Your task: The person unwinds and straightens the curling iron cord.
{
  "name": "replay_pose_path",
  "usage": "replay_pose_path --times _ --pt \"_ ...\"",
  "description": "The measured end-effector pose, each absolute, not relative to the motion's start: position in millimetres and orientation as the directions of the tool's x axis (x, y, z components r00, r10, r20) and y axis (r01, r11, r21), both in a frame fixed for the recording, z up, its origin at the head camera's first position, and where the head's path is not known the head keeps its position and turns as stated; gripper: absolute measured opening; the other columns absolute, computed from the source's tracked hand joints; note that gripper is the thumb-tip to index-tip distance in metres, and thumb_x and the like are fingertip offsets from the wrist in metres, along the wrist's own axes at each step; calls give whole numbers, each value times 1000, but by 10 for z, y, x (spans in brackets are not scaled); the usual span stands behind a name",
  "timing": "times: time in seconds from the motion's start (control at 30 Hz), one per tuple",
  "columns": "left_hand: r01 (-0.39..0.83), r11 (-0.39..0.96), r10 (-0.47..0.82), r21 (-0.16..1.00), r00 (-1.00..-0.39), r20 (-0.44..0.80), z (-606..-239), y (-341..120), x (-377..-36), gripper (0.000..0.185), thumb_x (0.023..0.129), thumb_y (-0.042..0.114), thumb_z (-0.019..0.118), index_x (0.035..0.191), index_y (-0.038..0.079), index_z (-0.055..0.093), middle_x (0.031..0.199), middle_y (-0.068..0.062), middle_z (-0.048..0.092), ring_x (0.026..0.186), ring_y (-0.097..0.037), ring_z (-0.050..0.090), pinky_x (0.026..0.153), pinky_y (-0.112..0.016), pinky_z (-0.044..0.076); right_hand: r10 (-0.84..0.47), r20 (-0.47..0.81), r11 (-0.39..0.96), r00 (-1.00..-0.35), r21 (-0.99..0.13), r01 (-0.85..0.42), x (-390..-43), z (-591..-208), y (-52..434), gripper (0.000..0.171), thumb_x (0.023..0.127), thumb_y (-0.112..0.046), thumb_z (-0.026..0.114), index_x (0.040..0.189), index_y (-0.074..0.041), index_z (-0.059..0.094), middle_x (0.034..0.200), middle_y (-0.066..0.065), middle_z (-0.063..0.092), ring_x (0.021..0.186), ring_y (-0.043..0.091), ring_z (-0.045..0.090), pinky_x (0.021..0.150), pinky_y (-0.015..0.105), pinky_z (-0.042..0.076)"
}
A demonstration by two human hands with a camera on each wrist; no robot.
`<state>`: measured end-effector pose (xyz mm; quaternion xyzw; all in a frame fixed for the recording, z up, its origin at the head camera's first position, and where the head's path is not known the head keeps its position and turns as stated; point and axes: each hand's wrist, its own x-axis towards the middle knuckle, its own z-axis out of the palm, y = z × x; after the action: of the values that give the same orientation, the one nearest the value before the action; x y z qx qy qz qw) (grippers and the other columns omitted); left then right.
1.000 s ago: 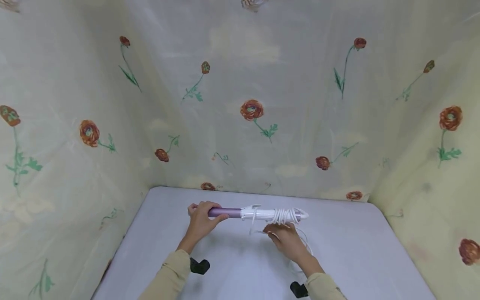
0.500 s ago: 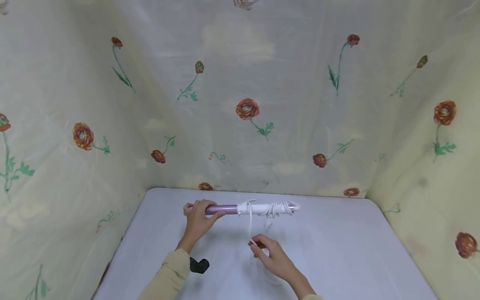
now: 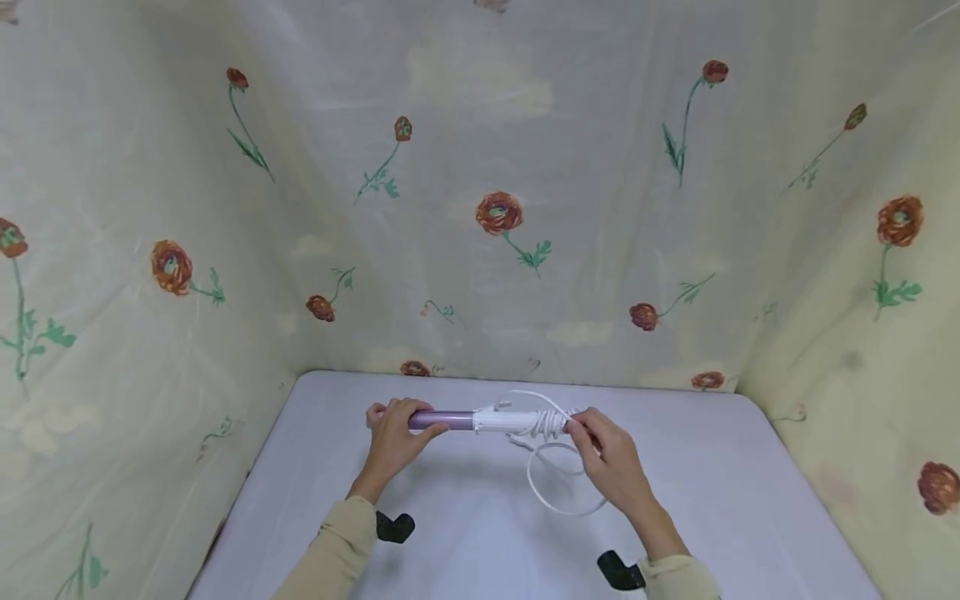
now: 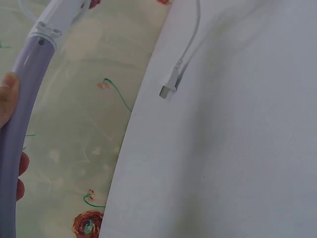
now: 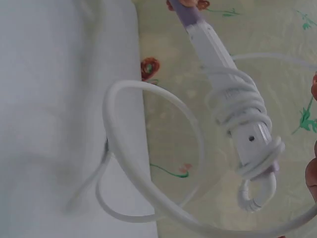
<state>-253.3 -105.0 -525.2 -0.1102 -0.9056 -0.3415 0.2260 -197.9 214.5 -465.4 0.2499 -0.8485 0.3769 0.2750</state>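
Observation:
A curling iron with a purple barrel (image 3: 442, 419) and a white handle (image 3: 504, 421) is held level above the grey table (image 3: 712, 500). My left hand (image 3: 393, 435) grips the barrel's left end; the barrel (image 4: 22, 99) runs past its thumb in the left wrist view. A white cord (image 5: 237, 114) is coiled several times round the handle. My right hand (image 3: 609, 454) pinches the cord at the handle's right end. A loose loop of cord (image 3: 558, 500) hangs below it to the table. The cord's plug (image 4: 168, 89) lies on the table.
Floral cloth (image 3: 495, 217) walls in the table at the back and on both sides. Black wrist-camera mounts (image 3: 393, 527) (image 3: 618, 571) sit on both forearms.
My right hand has gone from under the handle, down toward me with the cord, then up and right to the handle's end. A cord loop now hangs below. The left hand stayed put.

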Motion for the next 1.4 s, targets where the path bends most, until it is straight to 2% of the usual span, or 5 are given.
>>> replay_pose_path --times 0.57,0.9,1.07,1.2,1.4 --pt "389 662 140 640 -904 404 -5208 -1127 -2508 39 73 45 77 100 18 68 93 2 69 87 -16 52 98 -52 14 -165 259 623 -952 -721 -304 -2537 -4885 2656 29 101 -27 43 104 -8 64 77 6 52 69 11 45 63 24 40" --pt "246 658 -18 712 -940 341 -5257 -1202 -2516 44 75 50 73 104 17 67 101 -3 69 94 -22 56 97 -51 15 -10 430 634 -903 -695 -338 -2562 -5267 2797 21 100 -18 47 105 -8 64 67 3 50 57 2 40 54 21 35" --pt "209 612 -58 763 -950 306 -5223 -1212 -2534 47 77 51 71 107 15 66 105 -7 68 97 -26 56 98 -50 13 -187 249 789 -950 -539 -296 -2461 -5399 2732 29 98 -9 48 125 -9 56 75 2 58 62 9 51 56 28 42" --pt "261 639 -32 723 -931 365 -5207 -1157 -2572 47 76 51 71 106 15 66 101 -5 68 94 -23 55 97 -51 13 -309 264 851 -914 -352 -389 -2427 -5378 2495 31 88 -1 57 118 0 63 107 19 65 91 33 63 75 48 49" --pt "317 698 3 642 -898 440 -5203 -1021 -2554 43 73 47 77 100 15 68 93 -2 70 88 -20 54 94 -52 14 -256 164 547 -953 -788 -283 -2245 -5258 2023 43 97 -15 50 136 2 45 142 23 43 133 42 38 104 56 34"
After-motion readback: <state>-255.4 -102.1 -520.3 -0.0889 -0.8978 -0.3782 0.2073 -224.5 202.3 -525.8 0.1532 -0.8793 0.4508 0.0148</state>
